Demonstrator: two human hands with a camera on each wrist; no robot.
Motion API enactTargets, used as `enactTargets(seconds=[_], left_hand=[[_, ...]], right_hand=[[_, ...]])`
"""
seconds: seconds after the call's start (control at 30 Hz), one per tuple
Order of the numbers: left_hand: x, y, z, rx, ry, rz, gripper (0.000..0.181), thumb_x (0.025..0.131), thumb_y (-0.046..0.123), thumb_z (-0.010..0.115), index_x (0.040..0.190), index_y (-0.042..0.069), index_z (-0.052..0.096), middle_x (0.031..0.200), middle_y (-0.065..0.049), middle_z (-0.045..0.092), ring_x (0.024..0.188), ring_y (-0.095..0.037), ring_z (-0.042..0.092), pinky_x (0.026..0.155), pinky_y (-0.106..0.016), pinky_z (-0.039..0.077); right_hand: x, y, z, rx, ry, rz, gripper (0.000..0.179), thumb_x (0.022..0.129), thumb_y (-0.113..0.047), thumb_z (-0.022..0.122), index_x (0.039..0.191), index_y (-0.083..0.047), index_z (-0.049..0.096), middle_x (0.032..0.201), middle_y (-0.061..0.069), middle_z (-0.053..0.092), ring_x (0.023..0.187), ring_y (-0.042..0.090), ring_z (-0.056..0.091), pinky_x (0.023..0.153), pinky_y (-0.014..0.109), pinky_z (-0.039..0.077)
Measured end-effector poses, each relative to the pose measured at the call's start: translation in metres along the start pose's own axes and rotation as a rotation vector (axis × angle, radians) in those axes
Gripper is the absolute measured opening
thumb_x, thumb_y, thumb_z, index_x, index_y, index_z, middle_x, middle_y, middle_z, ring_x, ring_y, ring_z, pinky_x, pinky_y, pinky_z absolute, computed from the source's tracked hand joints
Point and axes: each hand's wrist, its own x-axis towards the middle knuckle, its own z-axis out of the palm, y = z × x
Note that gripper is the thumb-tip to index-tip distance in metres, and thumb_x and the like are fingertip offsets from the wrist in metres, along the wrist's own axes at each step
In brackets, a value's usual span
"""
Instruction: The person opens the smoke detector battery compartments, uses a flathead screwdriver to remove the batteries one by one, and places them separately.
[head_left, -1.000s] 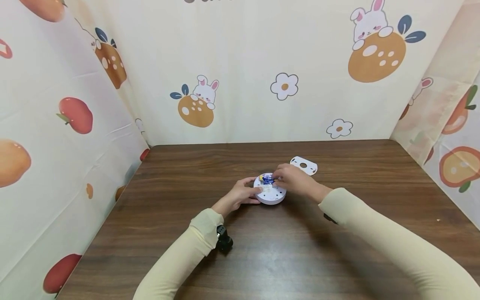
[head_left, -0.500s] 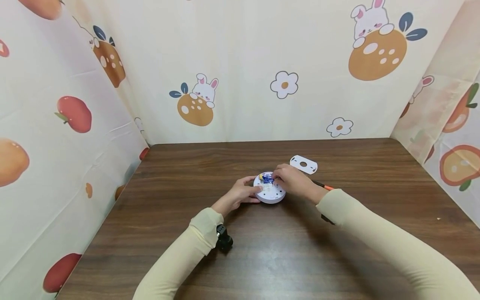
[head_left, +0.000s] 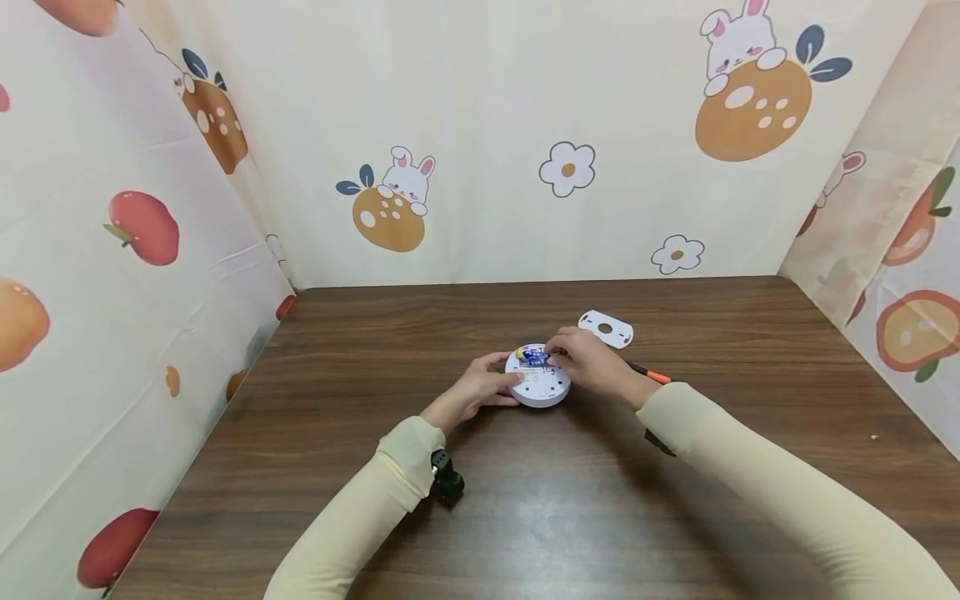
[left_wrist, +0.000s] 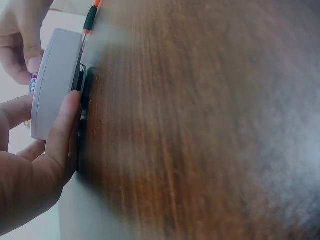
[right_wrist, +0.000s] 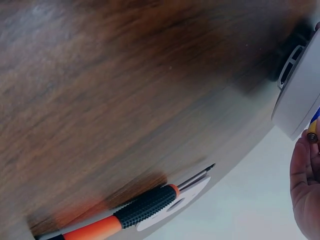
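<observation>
A round white device (head_left: pixel 540 392), its underside up and its battery bay exposed, sits just above the middle of the table. Blue-and-yellow batteries (head_left: pixel 533 357) show in the bay. My left hand (head_left: pixel 480 388) grips the device's left rim, thumb on top and fingers low along its side. With thumb and fingertips, my right hand (head_left: pixel 588 360) pinches a battery (right_wrist: pixel 313 131) at the bay's right end; the right wrist view shows that battery's yellow end at the fingertips. In the left wrist view, the device's pale side wall (left_wrist: pixel 56 85) hides most of the bay.
Behind my right hand lies a flat white plate (head_left: pixel 619 334) with a round hole. An orange-and-black screwdriver (right_wrist: pixel 145 207) rests next to it, partly behind my right wrist in the head view. Patterned curtains (head_left: pixel 480 125) stand around the brown table (head_left: pixel 525 517).
The screwdriver, hidden behind my right wrist a second ago, now shows as that wrist has dropped slightly. My left hand keeps its hold on the device; the right fingers stay at the bay.
</observation>
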Motion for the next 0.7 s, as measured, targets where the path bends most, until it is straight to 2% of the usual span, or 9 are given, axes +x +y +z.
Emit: enactTargets(seconds=[0.07, 0.3, 0.7], left_hand=[[0.0, 0.0, 0.0, 0.0, -0.001, 0.004, 0.052, 0.092, 0.005, 0.062, 0.141, 0.009, 0.045, 0.099, -0.017, 0.059, 0.074, -0.02, 0.062, 0.07, -0.033, 0.058], [-0.001, 0.0, -0.001, -0.022, -0.02, 0.018, 0.053, 0.092, 0.002, 0.062, 0.141, 0.006, 0.044, 0.087, -0.014, 0.06, 0.07, -0.018, 0.062, 0.068, -0.032, 0.058], [-0.001, 0.0, -0.001, -0.015, -0.022, 0.028, 0.053, 0.092, 0.002, 0.062, 0.141, 0.006, 0.044, 0.085, -0.014, 0.061, 0.069, -0.018, 0.063, 0.069, -0.034, 0.058]], right_hand=[[0.0, 0.002, 0.0, 0.011, 0.01, 0.0, 0.012, 0.086, 0.003, 0.066, 0.098, 0.002, 0.069, 0.093, 0.01, 0.065, 0.086, 0.022, 0.059, 0.076, 0.037, 0.053], [0.003, 0.011, 0.002, 0.035, 0.098, -0.084, 0.01, 0.083, 0.005, 0.068, 0.093, 0.003, 0.07, 0.087, 0.01, 0.065, 0.08, 0.021, 0.059, 0.07, 0.036, 0.053], [0.016, 0.022, 0.003, 0.095, 0.149, 0.052, 0.008, 0.086, 0.002, 0.066, 0.093, 0.003, 0.07, 0.085, 0.011, 0.065, 0.076, 0.022, 0.058, 0.066, 0.036, 0.051]])
